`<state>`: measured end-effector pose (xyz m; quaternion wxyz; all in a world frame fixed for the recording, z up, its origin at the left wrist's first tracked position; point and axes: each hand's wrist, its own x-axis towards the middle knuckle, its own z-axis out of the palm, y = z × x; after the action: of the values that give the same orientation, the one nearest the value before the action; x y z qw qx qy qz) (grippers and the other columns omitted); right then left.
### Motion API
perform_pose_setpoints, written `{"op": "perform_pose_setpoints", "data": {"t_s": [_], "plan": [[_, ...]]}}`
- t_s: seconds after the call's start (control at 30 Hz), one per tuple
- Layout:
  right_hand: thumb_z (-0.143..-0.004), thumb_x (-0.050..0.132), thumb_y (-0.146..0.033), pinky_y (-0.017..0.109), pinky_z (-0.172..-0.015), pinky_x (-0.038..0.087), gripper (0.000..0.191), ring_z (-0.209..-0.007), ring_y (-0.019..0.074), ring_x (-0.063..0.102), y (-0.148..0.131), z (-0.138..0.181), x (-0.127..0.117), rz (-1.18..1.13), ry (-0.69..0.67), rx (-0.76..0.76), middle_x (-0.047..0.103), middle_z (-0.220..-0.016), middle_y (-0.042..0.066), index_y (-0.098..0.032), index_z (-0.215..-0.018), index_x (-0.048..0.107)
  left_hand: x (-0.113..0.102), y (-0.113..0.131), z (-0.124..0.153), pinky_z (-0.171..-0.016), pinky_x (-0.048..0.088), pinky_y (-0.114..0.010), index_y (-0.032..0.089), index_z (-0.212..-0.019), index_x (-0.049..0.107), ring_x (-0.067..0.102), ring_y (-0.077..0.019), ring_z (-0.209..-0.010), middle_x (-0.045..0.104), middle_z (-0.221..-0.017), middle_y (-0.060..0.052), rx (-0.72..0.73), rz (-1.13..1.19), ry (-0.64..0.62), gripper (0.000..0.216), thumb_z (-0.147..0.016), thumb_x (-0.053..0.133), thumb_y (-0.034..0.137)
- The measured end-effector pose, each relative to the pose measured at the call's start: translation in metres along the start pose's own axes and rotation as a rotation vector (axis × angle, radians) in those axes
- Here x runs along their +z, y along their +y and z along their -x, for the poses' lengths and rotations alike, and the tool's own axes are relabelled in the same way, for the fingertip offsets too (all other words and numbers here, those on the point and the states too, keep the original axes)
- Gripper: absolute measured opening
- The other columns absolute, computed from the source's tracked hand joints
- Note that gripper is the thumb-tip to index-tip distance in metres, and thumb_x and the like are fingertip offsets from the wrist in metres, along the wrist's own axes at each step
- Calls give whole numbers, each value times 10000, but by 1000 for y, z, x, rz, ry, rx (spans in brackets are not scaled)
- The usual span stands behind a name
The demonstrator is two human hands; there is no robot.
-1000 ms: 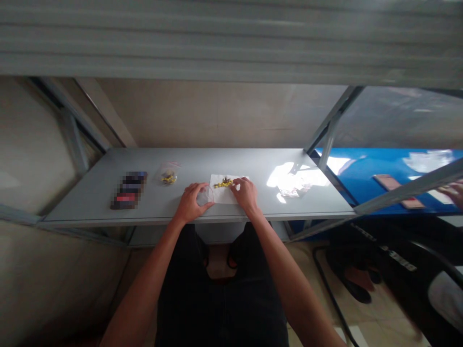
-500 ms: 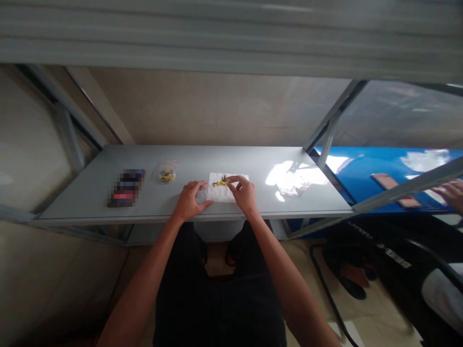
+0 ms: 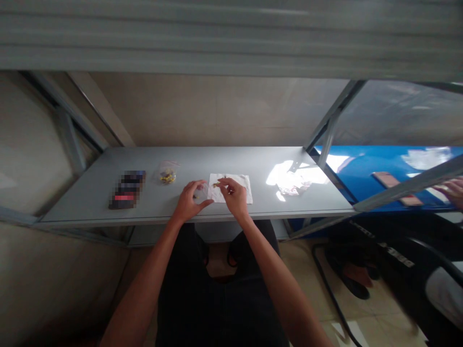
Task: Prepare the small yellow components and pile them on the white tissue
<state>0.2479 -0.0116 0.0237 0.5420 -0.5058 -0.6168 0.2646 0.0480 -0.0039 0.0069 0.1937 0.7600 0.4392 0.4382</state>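
Note:
My left hand (image 3: 188, 201) is curled around a small clear plastic bag (image 3: 201, 193), holding its mouth toward the right. A small dark and yellow bit shows inside the bag. Just right of it, my right hand (image 3: 235, 196) pinches over a white sheet (image 3: 246, 184), paper or cloth. Small yellow pieces (image 3: 216, 185) show at its fingertips; their exact kind is too small to make out. My fingers cover part of the sheet and whatever lies under them.
A zip bag (image 3: 167, 177) of yellow and dark pieces lies left on the grey shelf (image 3: 202, 159). Further left is a blurred-out packet (image 3: 127, 189). Crumpled clear plastic (image 3: 292, 185) glares at right. A person's hand (image 3: 454, 190) is beside a phone-like object (image 3: 396, 187) on a blue table.
My right hand has moved left toward the bag's mouth, with yellow pieces at its fingertips. The row of yellow pieces seen on the sheet before no longer shows. My left hand stays in place.

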Motion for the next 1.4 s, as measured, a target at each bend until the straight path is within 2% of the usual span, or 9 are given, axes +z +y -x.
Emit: {"op": "perform_pose_setpoints", "data": {"t_s": [0.1, 0.2, 0.4, 0.53, 0.77, 0.9, 1.13, 1.33, 1.4], "plan": [[-895, 563, -241, 298, -679, 470, 223, -620, 154, 579, 13, -4, -20, 164, 179, 84, 792, -928, 56, -186, -956, 770, -3, -8, -1, -973, 531, -397, 234, -1317, 619, 675, -238, -1028, 702, -1121, -79, -88, 226, 105, 667, -772, 845, 548], [-883, 558, -194, 316, -734, 470, 234, -654, 172, 608, 23, -8, -34, 330, 164, 133, 784, -927, 57, -184, -986, 767, -4, -17, -1, -965, 532, -373, 234, -1354, 601, 675, -217, -1021, 691, -1126, -77, -142, 385, 214, 675, -797, 824, 544], [-927, 632, -273, 338, -842, 465, 201, -1027, 256, 646, 25, -13, -28, 650, 10, 155, 733, -1129, 91, -223, -1060, 774, -4, -8, 0, -1006, 508, -389, 239, -1356, 627, 646, -228, -1042, 689, -1132, -69, -67, 151, 133, 705, -753, 878, 504], [-960, 601, -256, 330, -803, 457, 219, -1033, 257, 628, 28, -15, -20, 745, -29, 180, 706, -1127, 109, -222, -1082, 780, -5, 0, 0, -974, 529, -383, 236, -1360, 617, 650, -231, -1026, 670, -1141, -68, -7, 74, 91, 680, -787, 846, 522], [-941, 617, -219, 325, -785, 468, 165, -909, 225, 611, 17, -10, -25, 528, -5, 61, 708, -1034, 90, -211, -964, 780, -3, 3, 0, -998, 509, -422, 243, -1382, 601, 631, -256, -1038, 659, -1111, -74, 60, -79, 6, 672, -805, 833, 500], [-935, 671, -266, 298, -743, 481, 124, -694, 147, 549, -3, -4, -16, 198, -135, -89, 715, -982, 44, -218, -976, 777, -3, 3, -1, -1007, 499, -428, 235, -1388, 601, 616, -269, -1066, 665, -1111, -83, 64, -88, -27, 695, -810, 812, 558], [-921, 692, -203, 277, -725, 472, 123, -659, 117, 524, -8, -1, 12, 143, -287, -110, 714, -991, 42, -216, -970, 804, -6, -2, -2, -974, 520, -406, 236, -1375, 605, 639, -245, -1025, 661, -1133, -81, 52, -24, -33, 688, -813, 801, 582], [-968, 555, -195, 305, -765, 474, 251, -774, 174, 603, 10, -6, -16, 347, 65, 44, 726, -999, 74, -193, -1025, 799, -4, -3, 0, -988, 518, -408, 237, -1373, 605, 643, -240, -1021, 657, -1121, -70, 33, -11, 16, 670, -800, 842, 491], [-939, 590, -186, 319, -790, 470, 217, -859, 206, 631, 17, -11, -23, 483, 78, 104, 725, -1012, 84, -195, -997, 798, -4, -2, 0, -983, 519, -409, 237, -1364, 611, 645, -240, -1016, 658, -1115, -66, 27, -20, 9, 654, -797, 848, 462]]}}
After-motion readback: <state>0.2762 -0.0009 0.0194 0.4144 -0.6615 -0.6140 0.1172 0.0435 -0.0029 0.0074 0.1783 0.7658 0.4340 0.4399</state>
